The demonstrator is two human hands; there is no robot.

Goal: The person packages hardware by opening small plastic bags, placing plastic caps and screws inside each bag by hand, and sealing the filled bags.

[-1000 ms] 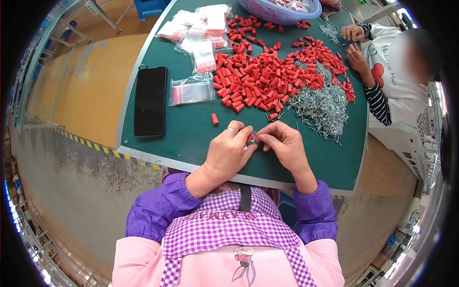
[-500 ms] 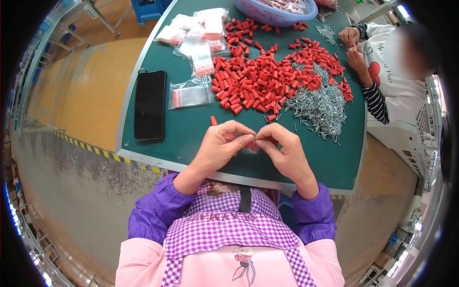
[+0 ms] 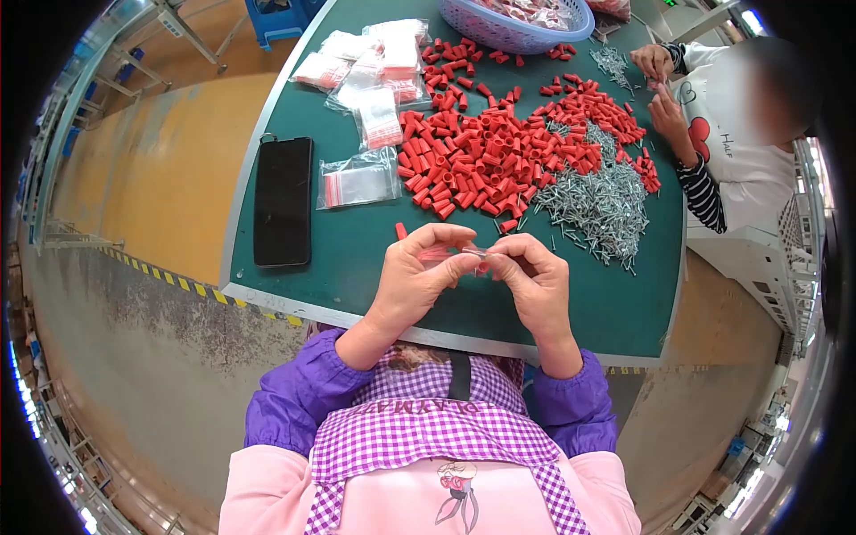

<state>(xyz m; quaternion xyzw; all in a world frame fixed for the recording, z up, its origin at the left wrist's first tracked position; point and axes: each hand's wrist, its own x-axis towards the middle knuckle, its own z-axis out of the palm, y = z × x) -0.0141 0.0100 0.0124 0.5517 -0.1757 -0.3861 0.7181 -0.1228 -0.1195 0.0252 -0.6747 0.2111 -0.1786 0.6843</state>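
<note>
Near the table's front edge, my left hand (image 3: 409,278) and my right hand (image 3: 541,290) pinch a small clear plastic bag (image 3: 482,253) between thumbs and fingers. Red shows at the bag, but the fingers hide most of it. A lone red cone-shaped cap (image 3: 400,231) shows just beyond my left fingers; whether it lies on the table or is held, I cannot tell. Past my hands is a heap of red caps (image 3: 473,165), and to its right a pile of small metal screws (image 3: 599,214).
Flat zip bags (image 3: 361,181) lie left of the caps, beside a black phone (image 3: 283,203). A blue-purple basket (image 3: 513,34) of filled bags stands at the back of the green table (image 3: 357,285). At the right, a co-worker's hands (image 3: 660,89) hold something small.
My fingertips have moved slightly apart, and more of the clear bag shows between them. My right hand has turned a little. The co-worker's hands have shifted slightly.
</note>
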